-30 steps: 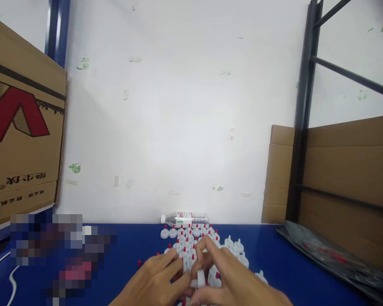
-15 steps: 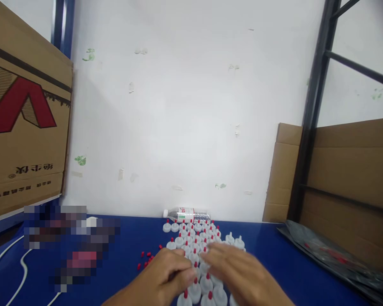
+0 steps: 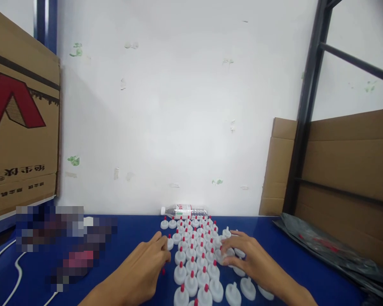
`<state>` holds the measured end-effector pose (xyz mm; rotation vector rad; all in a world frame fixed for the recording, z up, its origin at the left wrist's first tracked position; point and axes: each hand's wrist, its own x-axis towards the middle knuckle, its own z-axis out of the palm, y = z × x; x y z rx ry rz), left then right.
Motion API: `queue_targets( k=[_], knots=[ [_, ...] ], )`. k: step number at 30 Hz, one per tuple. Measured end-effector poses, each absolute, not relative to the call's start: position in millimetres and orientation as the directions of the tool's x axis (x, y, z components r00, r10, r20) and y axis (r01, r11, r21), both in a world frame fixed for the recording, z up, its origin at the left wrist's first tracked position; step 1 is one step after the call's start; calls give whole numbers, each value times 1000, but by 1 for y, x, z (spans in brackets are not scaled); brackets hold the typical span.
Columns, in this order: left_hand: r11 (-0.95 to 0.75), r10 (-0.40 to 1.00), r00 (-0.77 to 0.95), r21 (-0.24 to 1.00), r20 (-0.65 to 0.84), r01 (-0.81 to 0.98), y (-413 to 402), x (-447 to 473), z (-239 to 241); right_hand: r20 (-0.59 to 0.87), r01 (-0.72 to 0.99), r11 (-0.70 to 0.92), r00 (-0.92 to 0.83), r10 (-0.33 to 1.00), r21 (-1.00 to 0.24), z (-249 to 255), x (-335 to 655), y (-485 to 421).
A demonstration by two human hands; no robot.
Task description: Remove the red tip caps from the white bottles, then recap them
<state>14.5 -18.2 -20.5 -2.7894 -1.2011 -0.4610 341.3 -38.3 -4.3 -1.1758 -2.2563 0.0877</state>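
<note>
Rows of white nozzle caps (image 3: 191,265) with red tips stand on the blue table. To their right are several white nozzle caps without red tips (image 3: 233,294). My left hand (image 3: 147,265) is beside the rows with its fingers curled in a pinch; whatever lies between the fingertips is hidden. One small red tip (image 3: 163,271) lies by that hand. My right hand (image 3: 250,257) is at the right side of the rows, thumb and fingers bent around a white nozzle cap (image 3: 221,256) that is partly covered by the fingers.
A clear plastic bottle (image 3: 185,211) lies on its side against the white wall, behind the rows. At the left stand a large printed carton (image 3: 22,140) and white cables (image 3: 18,267). A dark plastic bag (image 3: 328,255) lies at the right, near cardboard (image 3: 347,170) and a metal frame.
My hands have moved apart from the middle of the rows. The left has gone left over the loose red tips; the right has moved right to the untipped caps. The view has shifted slightly.
</note>
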Motion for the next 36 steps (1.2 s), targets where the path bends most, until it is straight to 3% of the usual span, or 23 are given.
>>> queue_targets(
  k=[8,13,17,21,23,25,27,30,33,36],
  knots=[
    [-702,696,655,89,294,707,-17,14,-25,443,791,569,-438,782,-223,-9,346,-37],
    [-723,647,677,2,352,690,-34,27,-6,531,797,594,-457,714,-113,-7,342,-41],
    [-760,606,762,-120,228,639,-51,49,-2,610,695,719,-573,547,9,-1,318,-54],
    [-753,595,778,-199,202,627,-51,55,-8,676,563,809,-664,320,170,-1,291,-62],
    [-766,575,764,-136,295,629,-46,49,-9,693,530,815,-679,242,234,-3,281,-62],
    [-792,546,697,17,464,610,-42,43,-8,683,523,809,-696,223,268,-3,274,-62],
    [-825,519,594,175,615,538,-38,39,-9,656,523,805,-717,237,281,-2,267,-62],
    [-856,492,498,293,714,427,-37,41,-13,599,525,810,-746,290,262,2,257,-63],
    [-866,469,489,274,735,418,-39,46,-16,643,568,801,-688,336,190,-2,252,-63],
    [-860,361,559,35,746,509,-40,49,-17,677,563,804,-669,307,193,-9,253,-61]
  ],
)
